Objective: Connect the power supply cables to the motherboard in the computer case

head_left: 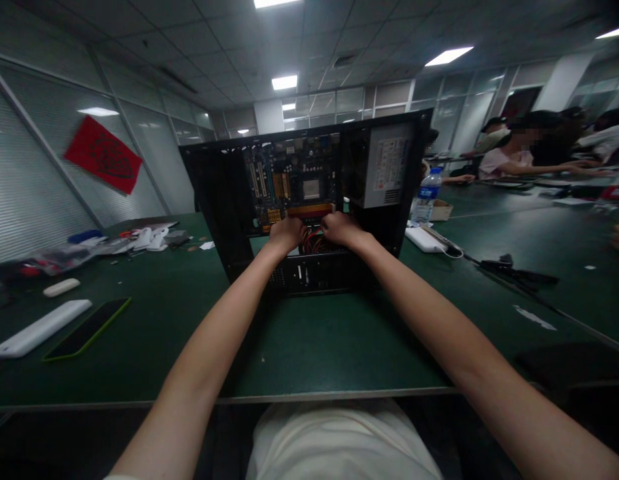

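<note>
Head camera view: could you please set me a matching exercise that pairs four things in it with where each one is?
Things
1. power supply
2. water bottle
3. green-edged phone
4. red paper sheet

Places
A. on the glass wall at the left
B. inside the open computer case, upper right
C. lying flat on the green table, beside a white bar
D. standing on the table, right of the case

Pairs: 1-B, 2-D, 3-C, 4-A
</note>
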Demonstrator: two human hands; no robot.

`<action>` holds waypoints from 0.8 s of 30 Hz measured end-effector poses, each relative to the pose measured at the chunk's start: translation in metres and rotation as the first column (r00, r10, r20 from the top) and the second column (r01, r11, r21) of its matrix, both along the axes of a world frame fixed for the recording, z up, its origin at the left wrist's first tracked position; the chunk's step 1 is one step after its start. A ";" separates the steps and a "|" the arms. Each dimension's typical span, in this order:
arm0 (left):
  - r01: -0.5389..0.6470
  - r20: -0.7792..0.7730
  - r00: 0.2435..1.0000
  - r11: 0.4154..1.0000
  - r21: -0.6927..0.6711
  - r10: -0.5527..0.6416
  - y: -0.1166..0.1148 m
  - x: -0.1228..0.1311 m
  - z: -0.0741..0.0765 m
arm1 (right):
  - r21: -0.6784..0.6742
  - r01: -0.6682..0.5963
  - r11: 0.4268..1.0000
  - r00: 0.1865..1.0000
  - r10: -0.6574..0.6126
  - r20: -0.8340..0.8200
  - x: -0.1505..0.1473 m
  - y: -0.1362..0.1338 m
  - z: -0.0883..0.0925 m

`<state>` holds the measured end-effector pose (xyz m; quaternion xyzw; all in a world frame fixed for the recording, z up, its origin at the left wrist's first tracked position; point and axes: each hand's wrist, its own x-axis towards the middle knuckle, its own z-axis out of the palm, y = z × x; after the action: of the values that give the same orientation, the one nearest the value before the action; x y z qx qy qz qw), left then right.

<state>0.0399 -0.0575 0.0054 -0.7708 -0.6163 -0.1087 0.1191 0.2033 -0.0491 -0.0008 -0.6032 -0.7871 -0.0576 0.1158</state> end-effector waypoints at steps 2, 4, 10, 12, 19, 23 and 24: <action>0.000 -0.004 1.000 1.000 0.008 0.000 0.000 0.000 0.000 | 0.002 0.004 1.000 1.000 -0.004 -0.004 -0.001 -0.001 0.001; -0.001 -0.007 1.000 1.000 0.007 0.001 0.000 0.000 0.000 | 0.009 0.009 1.000 1.000 -0.009 -0.014 -0.001 -0.001 0.001; 0.001 -0.011 1.000 1.000 0.010 -0.001 -0.003 0.002 0.002 | 0.018 0.012 1.000 0.999 -0.011 -0.031 -0.001 0.002 0.000; -0.001 -0.015 1.000 1.000 0.009 0.001 -0.002 0.002 0.002 | 0.016 0.010 1.000 0.999 -0.010 -0.033 -0.001 0.002 0.000; 0.002 -0.016 1.000 1.000 0.017 -0.002 0.000 0.000 0.001 | 0.023 0.007 1.000 1.000 -0.007 -0.024 0.000 0.002 0.000; -0.005 -0.013 1.000 1.000 0.003 0.005 -0.003 0.001 0.003 | 0.025 0.007 1.000 1.000 -0.006 -0.027 0.000 0.002 -0.001; -0.007 -0.014 1.000 1.000 -0.004 0.007 -0.004 0.002 0.004 | 0.023 0.005 1.000 1.000 -0.005 -0.029 0.000 0.002 -0.001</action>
<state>0.0416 -0.0611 0.0090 -0.7696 -0.6184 -0.1018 0.1222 0.2035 -0.0467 -0.0015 -0.6045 -0.7831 -0.0584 0.1340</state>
